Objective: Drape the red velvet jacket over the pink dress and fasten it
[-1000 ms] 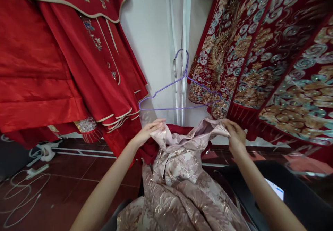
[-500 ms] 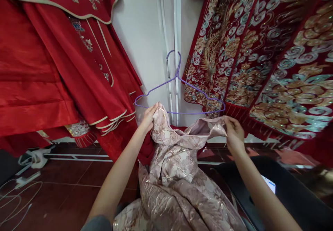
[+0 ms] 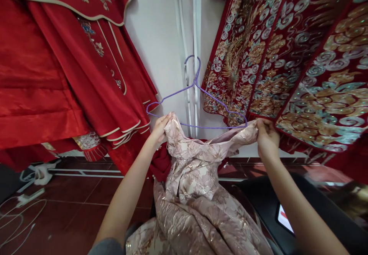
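A pale pink brocade dress [image 3: 198, 178] with a shiny floral pattern spreads out in front of me, its skirt bunched low in the view. My left hand [image 3: 160, 129] is closed, pinching the left shoulder edge of the dress. The right shoulder edge is gripped in the closed fingers of my right hand [image 3: 268, 137], so the neckline stretches between both hands. Just above the neckline hangs a purple hanger [image 3: 196, 84], its lower bar partly behind the dress at the left shoulder. Dark red cloth [image 3: 161, 163] shows behind the bodice.
Red garments with cream trim [image 3: 109, 82] hang at left, and heavily embroidered red ones [image 3: 267, 63] at right. White poles [image 3: 195, 28] stand against the wall. A black chair [image 3: 322, 205] holds a phone [image 3: 284, 218]. White cables and a power strip [image 3: 31, 197] lie on the floor.
My right hand has moved right and slightly up, pulling the dress neckline wider and tauter. My left hand has shifted slightly left. The phone screen's display looks different.
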The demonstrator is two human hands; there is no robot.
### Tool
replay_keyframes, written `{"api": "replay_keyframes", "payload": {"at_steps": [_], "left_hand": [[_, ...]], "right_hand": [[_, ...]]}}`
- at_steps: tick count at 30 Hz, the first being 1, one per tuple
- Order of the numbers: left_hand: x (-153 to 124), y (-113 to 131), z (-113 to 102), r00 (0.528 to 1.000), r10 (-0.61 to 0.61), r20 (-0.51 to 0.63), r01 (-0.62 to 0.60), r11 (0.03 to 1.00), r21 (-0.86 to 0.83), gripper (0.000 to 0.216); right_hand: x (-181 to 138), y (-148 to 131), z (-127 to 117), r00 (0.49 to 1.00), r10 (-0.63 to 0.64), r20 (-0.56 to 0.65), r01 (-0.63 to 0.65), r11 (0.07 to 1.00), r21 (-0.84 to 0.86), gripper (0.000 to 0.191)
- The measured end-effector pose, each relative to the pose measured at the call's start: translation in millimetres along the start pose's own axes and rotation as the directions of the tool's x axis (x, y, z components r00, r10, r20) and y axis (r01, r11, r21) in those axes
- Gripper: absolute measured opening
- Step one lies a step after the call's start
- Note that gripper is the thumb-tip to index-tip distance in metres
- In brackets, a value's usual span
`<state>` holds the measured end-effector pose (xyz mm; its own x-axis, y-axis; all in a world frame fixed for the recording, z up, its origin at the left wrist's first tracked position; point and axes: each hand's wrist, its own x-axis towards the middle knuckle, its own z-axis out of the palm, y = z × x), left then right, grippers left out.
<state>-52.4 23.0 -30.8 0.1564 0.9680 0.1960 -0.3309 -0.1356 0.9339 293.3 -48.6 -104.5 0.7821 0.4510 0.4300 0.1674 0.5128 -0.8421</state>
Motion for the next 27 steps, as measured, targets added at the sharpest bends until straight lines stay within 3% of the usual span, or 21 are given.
{"api": "replay_keyframes", "payload": {"at_steps": [3,6,10,12,15,19,21,24,27], "left_hand": [[0.0,0.9,-1.1,1.000,0.005,0.005,-0.005,1.000,0.021,0.039],[-0.6,0.8,-0.7,1.000,-0.002,0.010,0.002,1.000,0.000,0.040],[-2.6,-5.4,2.5,0.999,-0.031,0.009,0.032,0.999,-0.037,0.041],[-4.0,-11.3,5.0,0.999,-0.043,0.021,0.044,0.998,-0.052,0.040],[-6.2,-19.5,9.4,0.999,-0.025,0.022,0.026,0.998,-0.058,0.039],[-9.4,-15.7,9.1,0.996,0.053,0.066,-0.058,0.996,0.073,0.041],[-12.5,-6.0,0.2,0.981,0.166,0.099,-0.186,0.952,0.243,0.042],[-20.1,11.2,-28.1,0.922,0.376,0.094,-0.372,0.792,0.483,0.040],[-28.9,22.5,-64.3,0.883,0.468,0.041,-0.387,0.676,0.627,0.038]], "right_hand": [[-1.2,-8.3,-4.4,0.999,-0.052,0.016,0.052,0.998,-0.034,0.029],[4.6,-21.7,1.9,0.977,-0.191,0.094,0.205,0.964,-0.169,0.027],[15.8,-48.4,36.9,0.914,-0.358,0.192,0.393,0.897,-0.203,0.026],[17.7,-61.5,60.1,0.865,-0.397,0.306,0.464,0.866,-0.186,0.024],[16.2,-71.2,87.4,0.782,-0.416,0.464,0.541,0.823,-0.175,0.022],[16.5,-64.2,98.9,0.702,-0.384,0.600,0.610,0.760,-0.227,0.021],[19.3,-60.0,97.0,0.677,-0.369,0.637,0.640,0.722,-0.262,0.022],[24.8,-59.5,92.8,0.663,-0.362,0.655,0.654,0.706,-0.272,0.025],[30.8,-61.3,91.3,0.653,-0.369,0.662,0.670,0.688,-0.278,0.026]]}}
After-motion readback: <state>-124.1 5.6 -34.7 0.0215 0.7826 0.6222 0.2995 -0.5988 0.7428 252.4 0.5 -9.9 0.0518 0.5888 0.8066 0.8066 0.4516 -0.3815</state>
